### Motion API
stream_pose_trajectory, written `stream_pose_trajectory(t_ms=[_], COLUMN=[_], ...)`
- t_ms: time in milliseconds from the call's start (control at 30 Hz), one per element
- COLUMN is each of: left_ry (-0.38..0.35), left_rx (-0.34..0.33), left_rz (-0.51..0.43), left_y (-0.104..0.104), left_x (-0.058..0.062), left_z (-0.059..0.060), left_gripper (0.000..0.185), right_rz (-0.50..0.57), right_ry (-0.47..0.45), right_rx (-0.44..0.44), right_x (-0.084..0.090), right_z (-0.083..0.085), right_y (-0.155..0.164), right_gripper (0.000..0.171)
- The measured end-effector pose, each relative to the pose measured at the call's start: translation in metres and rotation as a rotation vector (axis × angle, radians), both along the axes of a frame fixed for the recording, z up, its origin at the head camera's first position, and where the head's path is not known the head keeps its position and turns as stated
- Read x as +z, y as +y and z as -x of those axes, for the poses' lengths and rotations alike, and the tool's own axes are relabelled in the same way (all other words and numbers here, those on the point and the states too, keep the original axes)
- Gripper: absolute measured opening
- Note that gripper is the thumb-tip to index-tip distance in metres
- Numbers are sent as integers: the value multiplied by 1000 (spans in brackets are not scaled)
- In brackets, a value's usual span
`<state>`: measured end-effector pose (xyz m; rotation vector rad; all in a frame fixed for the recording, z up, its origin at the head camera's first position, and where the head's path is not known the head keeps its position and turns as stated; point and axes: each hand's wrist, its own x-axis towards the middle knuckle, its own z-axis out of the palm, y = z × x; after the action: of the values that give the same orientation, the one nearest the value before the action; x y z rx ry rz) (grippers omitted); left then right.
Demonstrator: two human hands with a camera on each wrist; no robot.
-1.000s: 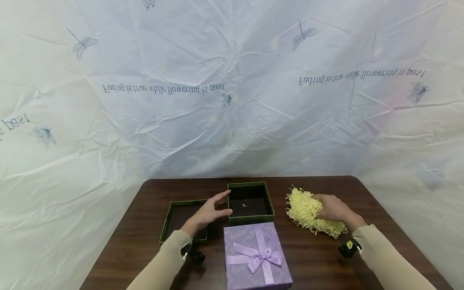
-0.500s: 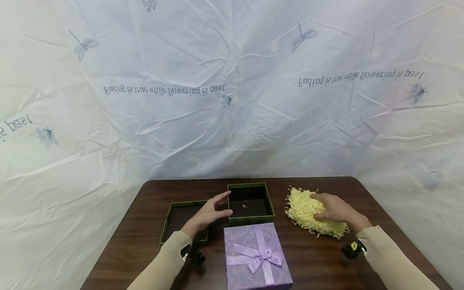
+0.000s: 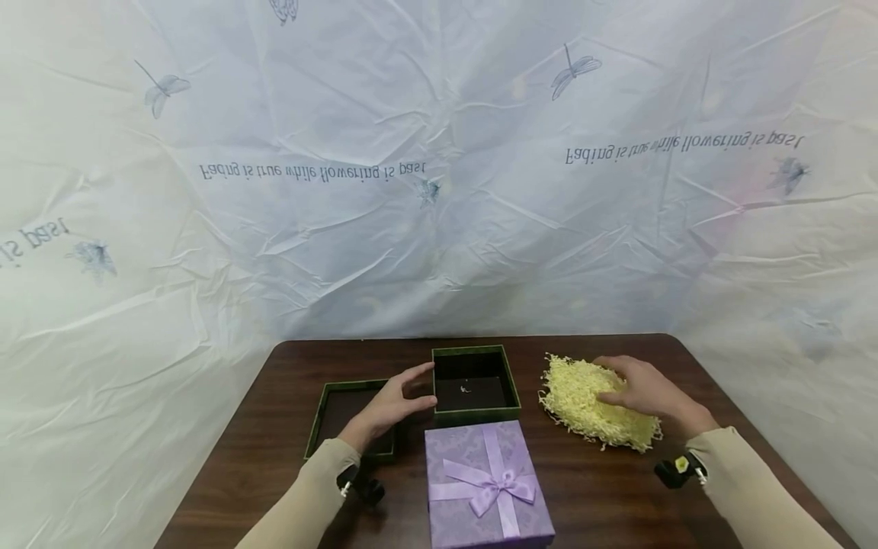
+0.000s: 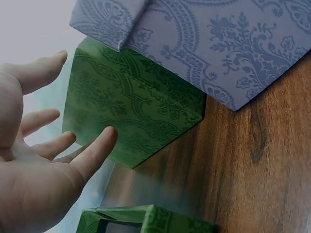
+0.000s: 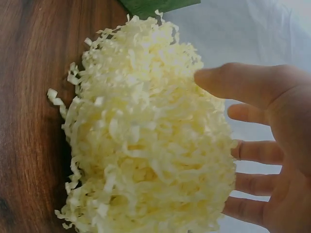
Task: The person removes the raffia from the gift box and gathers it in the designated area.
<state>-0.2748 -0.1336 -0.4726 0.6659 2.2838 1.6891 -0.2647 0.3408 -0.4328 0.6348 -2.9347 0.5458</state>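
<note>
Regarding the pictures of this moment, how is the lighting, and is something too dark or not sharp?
Head view: light fairly even, but the inside of the open green box is dark; left wrist view: dim overall, with washed-out brightness at upper left, beside the left hand; right wrist view: the yellow shreds look pale and soft in detail.

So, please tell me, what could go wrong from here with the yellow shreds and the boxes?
The shreds are loose, with curls sticking out, so if the right hand lifts them, some may drop onto the table.

The left hand is right beside the open green box; a careless nudge could shift it, perhaps against the purple box close in front.
</note>
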Motion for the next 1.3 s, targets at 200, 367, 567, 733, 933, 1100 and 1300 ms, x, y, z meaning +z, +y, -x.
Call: stream_pose_trajectory(t_ms=[200, 367, 567, 733, 933, 1100, 1300], left_ry=[1, 18, 6, 25, 31, 32, 2], left_rx=[21, 17, 4, -17, -21, -13, -18], left_rz=[38, 62, 45, 74, 73, 66, 41], left_y=[-4, -7, -12, -16, -19, -21, -19], left_x=[6, 9, 14, 19, 22, 21, 21], left_z=[-8, -16, -25, -33, -46, -59, -72], left_gripper=[68, 66, 64, 64, 66, 65, 68], right_rz=[62, 124, 190, 222, 246, 282, 362], right_ry=[54, 84, 75, 59, 39, 15, 3], right_rx=[-18, -37, -31, -11, 14, 40, 90], right_x=[8, 11, 15, 18, 20, 19, 13], right_z=[-5, -11, -17, -25, -37, -48, -57], right_y=[-8, -17, -31, -41, -49, -57, -69], right_gripper=[57, 54, 53, 51, 52, 48, 43])
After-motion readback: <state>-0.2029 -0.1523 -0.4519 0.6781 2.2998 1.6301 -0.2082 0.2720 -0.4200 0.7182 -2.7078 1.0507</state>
